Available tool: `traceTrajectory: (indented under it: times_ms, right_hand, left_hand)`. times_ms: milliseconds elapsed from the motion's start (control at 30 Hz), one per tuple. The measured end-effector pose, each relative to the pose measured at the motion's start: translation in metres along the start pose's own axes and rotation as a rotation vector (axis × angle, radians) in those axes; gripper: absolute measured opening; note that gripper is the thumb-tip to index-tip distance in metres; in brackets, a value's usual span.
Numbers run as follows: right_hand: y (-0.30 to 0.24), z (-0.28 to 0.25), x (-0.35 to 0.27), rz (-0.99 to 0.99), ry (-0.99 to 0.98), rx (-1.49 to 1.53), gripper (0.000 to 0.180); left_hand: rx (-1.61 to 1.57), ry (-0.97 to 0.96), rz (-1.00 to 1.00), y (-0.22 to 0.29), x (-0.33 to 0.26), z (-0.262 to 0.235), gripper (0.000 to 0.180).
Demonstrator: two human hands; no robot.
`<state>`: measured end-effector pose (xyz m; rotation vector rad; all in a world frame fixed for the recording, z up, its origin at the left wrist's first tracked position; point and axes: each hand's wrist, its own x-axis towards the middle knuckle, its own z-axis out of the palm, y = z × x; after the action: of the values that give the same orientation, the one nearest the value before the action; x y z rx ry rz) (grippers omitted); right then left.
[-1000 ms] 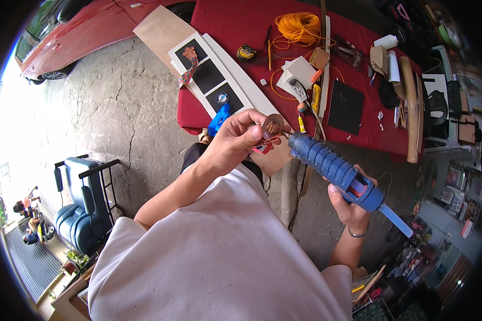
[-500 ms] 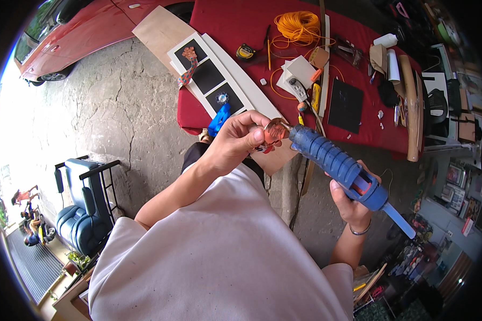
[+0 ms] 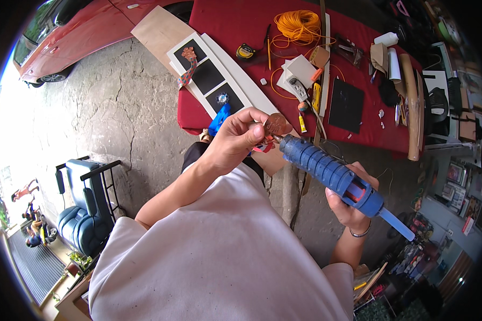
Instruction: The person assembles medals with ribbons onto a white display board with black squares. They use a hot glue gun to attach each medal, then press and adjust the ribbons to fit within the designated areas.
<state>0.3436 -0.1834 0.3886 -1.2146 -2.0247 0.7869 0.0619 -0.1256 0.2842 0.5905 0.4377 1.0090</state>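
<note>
At the left edge of the tabletop (image 3: 225, 25), a panel (image 3: 206, 78) with black squares slants toward the near left corner, a blue ribbon (image 3: 218, 122) at its near end; a tape measure (image 3: 245, 51) lies right of it. Off the near edge, in the air, the left hand (image 3: 242, 131) pinches a copper disc (image 3: 277, 123) between thumb and fingers. It looks stiff, light and rather slippery — best taken by the rim, face left bare. The nozzle (image 3: 275, 138) of a blue glue gun (image 3: 326, 169) comes right up to the disc's underside; whether they touch, I cannot tell. The right hand (image 3: 353, 206) is wrapped round the gun's rear. The gun seems bulky but manageable, probably hot at the tip — so hold it well back, near the protruding glue stick (image 3: 396, 223).
</note>
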Motion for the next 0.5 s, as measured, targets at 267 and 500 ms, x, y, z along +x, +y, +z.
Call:
traceTrajectory:
  times_ms: [267,500]
  right_hand:
    - [-0.006,-0.003,0.004,0.01,-0.002,-0.091,0.028]
    - [-0.01,-0.011,-0.002,-0.014,0.026,-0.275,0.036]
  left_hand:
    - [-0.047,-0.026,-0.028,0.006,0.001,-0.004,0.026]
    - [0.05,0.041,0.033,0.005,0.003,-0.006,0.035]
